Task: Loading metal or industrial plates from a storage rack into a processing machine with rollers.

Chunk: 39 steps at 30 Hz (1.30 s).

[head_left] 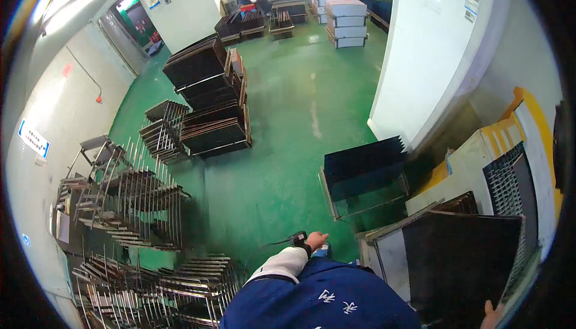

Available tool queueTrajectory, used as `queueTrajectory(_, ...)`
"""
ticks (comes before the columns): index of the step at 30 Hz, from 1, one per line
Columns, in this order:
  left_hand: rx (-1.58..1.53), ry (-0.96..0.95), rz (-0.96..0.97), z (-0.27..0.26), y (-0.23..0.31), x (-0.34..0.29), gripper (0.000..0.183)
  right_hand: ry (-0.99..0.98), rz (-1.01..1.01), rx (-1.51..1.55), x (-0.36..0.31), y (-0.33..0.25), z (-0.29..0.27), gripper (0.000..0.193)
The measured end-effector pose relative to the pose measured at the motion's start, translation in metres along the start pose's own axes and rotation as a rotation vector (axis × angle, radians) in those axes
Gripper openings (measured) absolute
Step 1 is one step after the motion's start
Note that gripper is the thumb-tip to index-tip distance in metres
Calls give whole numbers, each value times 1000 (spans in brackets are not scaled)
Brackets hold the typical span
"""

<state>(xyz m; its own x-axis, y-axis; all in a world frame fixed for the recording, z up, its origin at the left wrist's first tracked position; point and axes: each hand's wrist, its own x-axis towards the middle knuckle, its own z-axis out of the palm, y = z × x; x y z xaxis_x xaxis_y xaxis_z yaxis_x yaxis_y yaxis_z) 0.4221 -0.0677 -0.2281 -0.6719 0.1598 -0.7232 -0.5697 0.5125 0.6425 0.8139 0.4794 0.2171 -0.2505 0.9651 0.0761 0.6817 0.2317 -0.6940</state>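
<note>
Dark panel [462,257] at lower right is being steadied by the right hand [492,316] on its bottom edge, while the left hand [316,240] is gripping a small black handheld device [297,237].

A glossy green floor [282,119] runs the length of a workshop, catching pale reflections from the lighting overhead. White walls [60,107] close the left side, with a small blue sign and a red mark on them, and a doorway [135,20] opens at the far left. A broad white pillar [426,53] stands on the right. Empty metal racks [132,197] crowd the left, stacks of dark panels [210,95] sit mid-floor, and white boxes [346,23] are piled at the far end.
</note>
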Motion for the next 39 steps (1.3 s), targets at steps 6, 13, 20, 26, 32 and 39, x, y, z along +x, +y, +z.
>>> queueTrajectory(6, 85, -21, 24, 18, 6, 4, 51, 201, 37, 630, -57, -61, -5, 35)
queueTrajectory(13, 144, -20, 80, 33, 15, 13, 51, 159, 105, 1170, -88, -74, 34, 25)
queueTrajectory(20, 146, 5, 104, 40, 33, 8, 51, 79, 216, 1435, -83, -65, 62, 15)
queueTrajectory(26, 71, 23, 41, 41, 29, 3, 51, 148, 353, 1592, -58, -37, 88, 11)
queueTrajectory(32, 33, 52, 38, 36, 31, -7, 49, 86, 465, 1799, -26, 12, 105, 25)
queueTrajectory(39, 66, 48, 16, 38, 27, -7, 50, 175, 230, 1467, 30, 87, 137, 26)
